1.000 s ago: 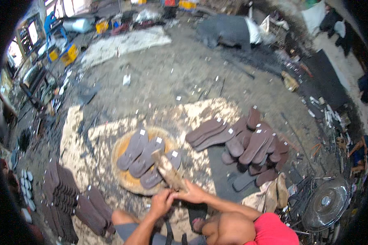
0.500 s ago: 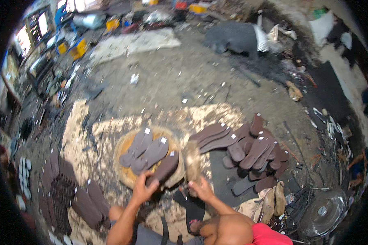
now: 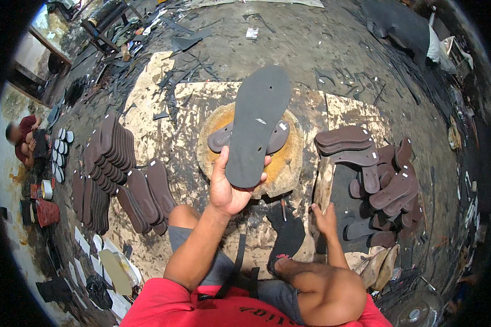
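My left hand [image 3: 232, 191] grips the heel end of a dark grey flip-flop sole [image 3: 256, 122], fingers wrapped round its edges. The sole is raised over a round wooden block [image 3: 215, 120], its flat face with small holes turned to the view. Behind it, brown soles [image 3: 220, 137] lie on that block, partly covered. On the right, my right hand [image 3: 326, 218] closes round the lower end of a long, worn wooden piece [image 3: 325, 180]. This piece stands beside a stack of brown soles [image 3: 343, 139].
Brown soles [image 3: 106, 155] are stacked on the left. A heap of soles [image 3: 393, 191] lies right, with two wooden foot-shaped pieces [image 3: 377, 268] near my knee. A pointed tool [image 3: 283, 210] rests by my foot. A person [image 3: 24, 139] sits far left.
My left hand has lifted a sole from the round block and turned its flat face to view. My right hand, with the wooden piece, has moved right. The head view has shifted.
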Demonstrator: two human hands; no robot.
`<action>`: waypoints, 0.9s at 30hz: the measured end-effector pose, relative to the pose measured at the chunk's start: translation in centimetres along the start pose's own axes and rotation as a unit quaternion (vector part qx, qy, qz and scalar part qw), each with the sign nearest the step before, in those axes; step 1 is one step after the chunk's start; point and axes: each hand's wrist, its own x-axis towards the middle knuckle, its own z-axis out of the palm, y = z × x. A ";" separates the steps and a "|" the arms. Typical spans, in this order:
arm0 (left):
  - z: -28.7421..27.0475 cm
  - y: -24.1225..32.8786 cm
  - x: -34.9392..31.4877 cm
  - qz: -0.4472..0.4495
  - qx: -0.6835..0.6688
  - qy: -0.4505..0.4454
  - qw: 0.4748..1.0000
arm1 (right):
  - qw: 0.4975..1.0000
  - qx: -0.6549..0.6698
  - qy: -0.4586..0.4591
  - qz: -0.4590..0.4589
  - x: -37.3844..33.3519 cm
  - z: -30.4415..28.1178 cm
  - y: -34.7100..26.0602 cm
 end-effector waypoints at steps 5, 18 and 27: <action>-5.4 -1.0 0.7 0.139 0.518 0.021 0.844 | 1.000 0.003 -0.001 -0.021 -0.4 0.0 -0.2; -10.2 -4.2 1.2 0.268 0.903 -0.039 0.333 | 0.999 0.028 0.027 -0.031 -0.2 0.5 0.2; -13.1 -17.5 -4.3 -0.046 0.767 0.077 0.636 | 0.999 0.023 0.019 -0.012 -0.3 0.4 0.2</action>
